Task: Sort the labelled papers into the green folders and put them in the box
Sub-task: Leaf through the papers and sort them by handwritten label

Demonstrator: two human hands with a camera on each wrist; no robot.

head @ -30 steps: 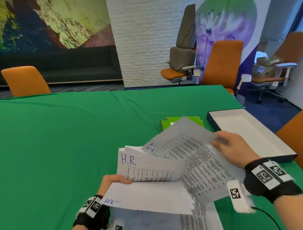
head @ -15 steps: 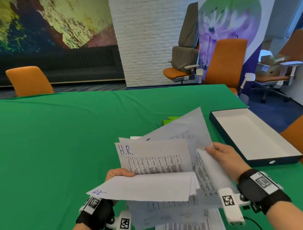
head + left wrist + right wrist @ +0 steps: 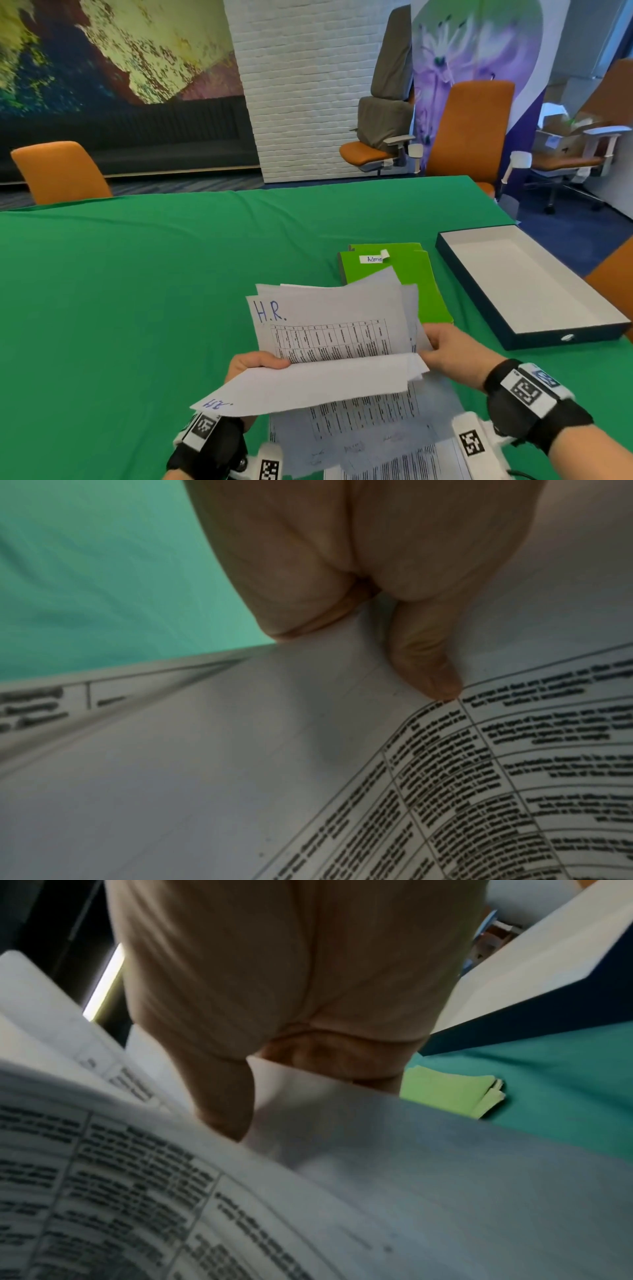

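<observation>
Green tablecloth (image 3: 137, 291); orange chairs (image 3: 58, 173), brick pillar (image 3: 301, 89) beyond. Left hand (image 3: 251, 365) and right hand (image 3: 452, 356) pinch H.R. papers (image 3: 329, 329), which overlap green folders (image 3: 407, 277). Box (image 3: 520, 284) right of folders, open. Print illegible.

left: bare green tablecloth (image 3: 137, 308) | ahead-right: green folders (image 3: 411, 274), box (image 3: 479, 294) in the way

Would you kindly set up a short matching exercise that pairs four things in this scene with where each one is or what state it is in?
Things:
1. papers
2. green folders
3. box
4. left hand

States:
a. lies open with nothing in it
b. held by both hands, top sheet marked H.R.
c. stacked on the cloth left of the box
d. grips the sheets' left edge

Pairs: 1-b, 2-c, 3-a, 4-d
</observation>
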